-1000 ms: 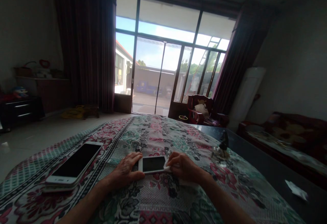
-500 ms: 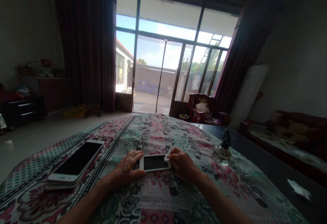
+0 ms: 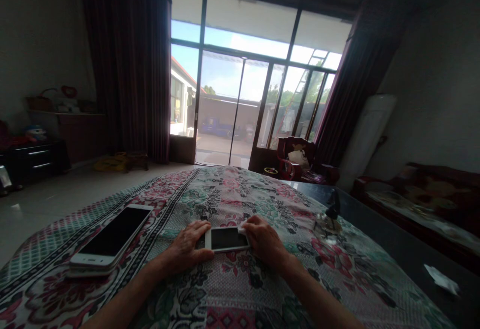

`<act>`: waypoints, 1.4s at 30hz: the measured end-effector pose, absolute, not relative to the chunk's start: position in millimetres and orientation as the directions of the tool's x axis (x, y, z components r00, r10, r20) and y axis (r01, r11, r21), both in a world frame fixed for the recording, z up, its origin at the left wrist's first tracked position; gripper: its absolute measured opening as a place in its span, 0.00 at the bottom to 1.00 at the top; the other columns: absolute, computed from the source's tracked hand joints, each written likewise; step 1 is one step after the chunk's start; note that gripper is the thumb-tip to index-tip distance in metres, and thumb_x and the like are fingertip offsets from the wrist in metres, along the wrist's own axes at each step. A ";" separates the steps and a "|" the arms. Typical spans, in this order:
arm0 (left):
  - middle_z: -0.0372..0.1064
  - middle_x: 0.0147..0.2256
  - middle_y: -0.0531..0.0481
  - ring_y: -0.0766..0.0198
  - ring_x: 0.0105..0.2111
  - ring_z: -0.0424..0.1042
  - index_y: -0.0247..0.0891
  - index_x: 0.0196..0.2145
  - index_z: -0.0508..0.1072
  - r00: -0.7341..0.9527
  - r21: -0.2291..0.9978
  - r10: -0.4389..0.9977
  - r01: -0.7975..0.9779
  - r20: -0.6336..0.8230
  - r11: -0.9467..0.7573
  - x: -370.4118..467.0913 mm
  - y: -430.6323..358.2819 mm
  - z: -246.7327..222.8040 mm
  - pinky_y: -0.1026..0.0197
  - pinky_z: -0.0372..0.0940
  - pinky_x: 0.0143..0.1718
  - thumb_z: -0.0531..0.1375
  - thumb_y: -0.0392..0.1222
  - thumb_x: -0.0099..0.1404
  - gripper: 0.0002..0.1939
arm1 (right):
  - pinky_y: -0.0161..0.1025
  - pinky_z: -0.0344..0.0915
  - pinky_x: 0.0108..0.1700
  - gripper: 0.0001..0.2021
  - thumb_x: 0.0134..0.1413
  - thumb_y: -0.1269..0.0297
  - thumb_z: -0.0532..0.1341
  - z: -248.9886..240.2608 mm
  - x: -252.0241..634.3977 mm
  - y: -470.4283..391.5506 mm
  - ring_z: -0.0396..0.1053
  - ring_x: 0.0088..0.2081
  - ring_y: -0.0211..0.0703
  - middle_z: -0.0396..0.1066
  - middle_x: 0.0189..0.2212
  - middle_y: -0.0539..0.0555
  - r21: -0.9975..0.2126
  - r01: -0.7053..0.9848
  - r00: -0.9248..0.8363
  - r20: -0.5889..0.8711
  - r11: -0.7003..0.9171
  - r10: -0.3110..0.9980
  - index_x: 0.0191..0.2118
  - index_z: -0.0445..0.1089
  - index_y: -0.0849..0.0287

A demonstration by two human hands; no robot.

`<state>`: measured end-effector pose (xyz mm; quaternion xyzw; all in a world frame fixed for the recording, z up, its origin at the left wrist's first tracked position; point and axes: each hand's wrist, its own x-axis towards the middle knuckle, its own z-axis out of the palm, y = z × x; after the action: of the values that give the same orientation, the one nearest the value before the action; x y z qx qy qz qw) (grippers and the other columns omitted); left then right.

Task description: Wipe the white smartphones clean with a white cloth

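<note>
A white-framed smartphone (image 3: 229, 239) with a dark screen lies flat on the patterned cloth (image 3: 232, 189) in front of me. Around its left end, my left hand (image 3: 187, 245) is closed, thumb at the near edge and fingers at the far edge. My right hand (image 3: 267, 243) pinches a small white wad, like tissue (image 3: 243, 230), against the phone's upper right corner. Most of the wad is hidden under the fingers. To the left lies a larger white phone (image 3: 116, 234), stacked on another pale device of which only an edge shows.
Right of my hands stands a clear bottle with a black top (image 3: 328, 226). A crumpled white piece (image 3: 442, 279) lies on the dark tabletop (image 3: 397, 239) at the right. Beyond the table are a wooden armchair (image 3: 296, 161) and glass doors.
My right hand has shifted slightly up along the phone's right end with the white wad. My left hand and the phone stay in place.
</note>
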<state>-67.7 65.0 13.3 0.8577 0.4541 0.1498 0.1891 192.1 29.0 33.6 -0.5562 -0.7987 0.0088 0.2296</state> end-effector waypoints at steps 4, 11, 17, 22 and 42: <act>0.52 0.64 0.43 0.50 0.65 0.47 0.36 0.61 0.59 0.540 0.459 0.838 0.726 0.081 -0.512 -67.6 65.4 12.7 0.50 0.44 0.65 0.58 0.55 0.59 0.36 | 0.33 0.61 0.44 0.13 0.58 0.71 0.53 35.2 192.0 28.5 0.68 0.40 0.40 0.70 0.38 0.55 -0.273 0.873 -0.305 0.342 0.405 0.889 0.38 0.75 0.57; 0.55 0.63 0.44 0.52 0.64 0.50 0.38 0.60 0.61 0.535 0.466 0.835 0.710 0.131 -0.528 -68.0 65.6 11.5 0.53 0.47 0.64 0.58 0.54 0.58 0.35 | 0.32 0.61 0.38 0.18 0.44 0.80 0.57 51.6 205.0 13.5 0.68 0.35 0.38 0.72 0.34 0.52 -0.397 0.776 -0.444 0.208 0.490 0.871 0.36 0.78 0.55; 0.54 0.63 0.43 0.52 0.64 0.50 0.35 0.61 0.60 0.542 0.465 0.834 0.714 0.108 -0.524 -68.2 65.6 13.0 0.54 0.47 0.64 0.58 0.54 0.58 0.36 | 0.32 0.60 0.40 0.14 0.54 0.75 0.54 45.4 199.7 20.3 0.68 0.36 0.38 0.71 0.35 0.54 -0.331 0.820 -0.391 0.272 0.467 0.879 0.36 0.76 0.57; 0.53 0.64 0.44 0.52 0.65 0.48 0.36 0.61 0.59 0.540 0.471 0.835 0.713 0.101 -0.519 -68.6 67.8 8.7 0.53 0.45 0.65 0.58 0.54 0.58 0.36 | 0.32 0.60 0.44 0.13 0.61 0.69 0.52 32.8 191.3 36.7 0.67 0.40 0.39 0.70 0.38 0.55 -0.287 0.881 -0.269 0.354 0.377 0.896 0.36 0.75 0.57; 0.53 0.64 0.43 0.51 0.65 0.48 0.37 0.61 0.60 0.529 0.467 0.844 0.726 0.090 -0.505 -67.8 65.9 11.6 0.52 0.45 0.65 0.59 0.54 0.58 0.36 | 0.34 0.59 0.42 0.12 0.60 0.69 0.53 36.4 173.4 29.9 0.66 0.40 0.41 0.69 0.38 0.55 -0.251 0.900 -0.271 0.323 0.358 0.907 0.35 0.74 0.56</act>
<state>-67.8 65.9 11.6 0.8535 0.4598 0.1551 0.1898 173.4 29.9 36.4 -0.5666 -0.7971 0.0089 0.2087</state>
